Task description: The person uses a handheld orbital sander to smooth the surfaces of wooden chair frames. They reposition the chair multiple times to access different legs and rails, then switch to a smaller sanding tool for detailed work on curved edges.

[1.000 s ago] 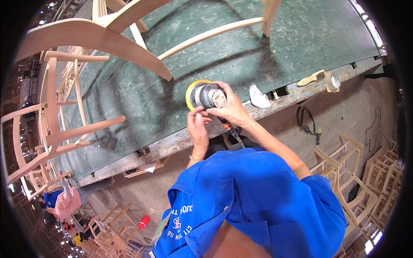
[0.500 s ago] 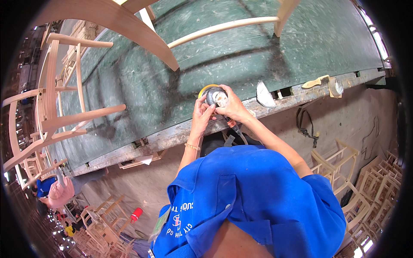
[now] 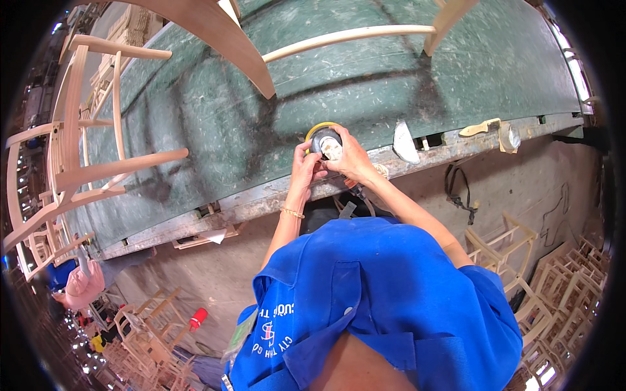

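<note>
A round air-powered sander [image 3: 331, 149] with a black body, a pale worn top and a yellow-edged pad is held over the bench's front edge. My right hand [image 3: 354, 158] is wrapped round its body, with the hose fitting [image 3: 354, 187] running down below the wrist. My left hand [image 3: 304, 171] is closed at its left side, the fingers touching the rim and pad. The pad's underside is hidden. Just beyond the sander, a wooden chair [image 3: 244, 55] stands on the green bench top [image 3: 339, 107].
Another wooden chair [image 3: 124, 167] lies at the bench's left. Along the front edge are a whitish curved piece [image 3: 405, 143] and a brush [image 3: 479, 127]. A black strap [image 3: 460, 194] hangs below. Stacked chair frames [image 3: 570, 287] stand at right; a person in pink [image 3: 85, 285] is at lower left.
Both hands and the sander have shifted very slightly in the picture, with the left fingers a little more curled. The grip stays the same, and the view has tilted slightly.
</note>
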Motion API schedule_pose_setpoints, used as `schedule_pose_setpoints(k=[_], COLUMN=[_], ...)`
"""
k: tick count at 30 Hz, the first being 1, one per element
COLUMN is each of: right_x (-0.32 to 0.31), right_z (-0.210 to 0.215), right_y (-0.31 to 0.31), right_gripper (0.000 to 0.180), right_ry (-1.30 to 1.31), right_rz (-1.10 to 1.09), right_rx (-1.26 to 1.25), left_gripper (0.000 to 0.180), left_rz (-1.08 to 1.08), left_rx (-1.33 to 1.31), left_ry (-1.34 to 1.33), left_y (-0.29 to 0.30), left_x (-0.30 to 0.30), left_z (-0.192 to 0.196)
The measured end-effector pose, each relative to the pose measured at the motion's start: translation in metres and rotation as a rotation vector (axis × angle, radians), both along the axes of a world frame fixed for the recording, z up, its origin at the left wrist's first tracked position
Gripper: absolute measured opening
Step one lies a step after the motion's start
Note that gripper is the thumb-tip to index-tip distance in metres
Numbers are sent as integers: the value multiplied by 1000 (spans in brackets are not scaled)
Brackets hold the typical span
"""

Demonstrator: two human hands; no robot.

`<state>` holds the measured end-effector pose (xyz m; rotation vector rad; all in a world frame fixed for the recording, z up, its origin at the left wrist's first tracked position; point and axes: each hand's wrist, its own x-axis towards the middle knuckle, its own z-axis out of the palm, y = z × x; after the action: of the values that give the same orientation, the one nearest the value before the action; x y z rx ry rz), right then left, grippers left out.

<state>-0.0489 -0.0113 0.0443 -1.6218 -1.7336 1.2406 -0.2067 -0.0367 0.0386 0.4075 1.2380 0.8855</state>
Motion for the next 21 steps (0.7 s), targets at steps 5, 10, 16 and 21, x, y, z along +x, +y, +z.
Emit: schedule_pose_setpoints(k=[5,10,16,21], right_x=[-1,-2,0,-3], right_z=[0,7,5,4], right_y=[-1,-2,-1,0], right_gripper=[85,86,89,91], right_ry=[-16,-16,-12,-39], right_rz=[7,21,1,22], right_rx=[14,20,8,42], left_gripper=[41,38,35,34], left_rz=[1,-35,0,18], left_rx=[-27,-85,-31,-19], left_ry=[0,115,-78,-138], left_y=[9,10,0,-2], left_x=[-1,-5,-13,-15], left_z=[1,-6,-5,-8])
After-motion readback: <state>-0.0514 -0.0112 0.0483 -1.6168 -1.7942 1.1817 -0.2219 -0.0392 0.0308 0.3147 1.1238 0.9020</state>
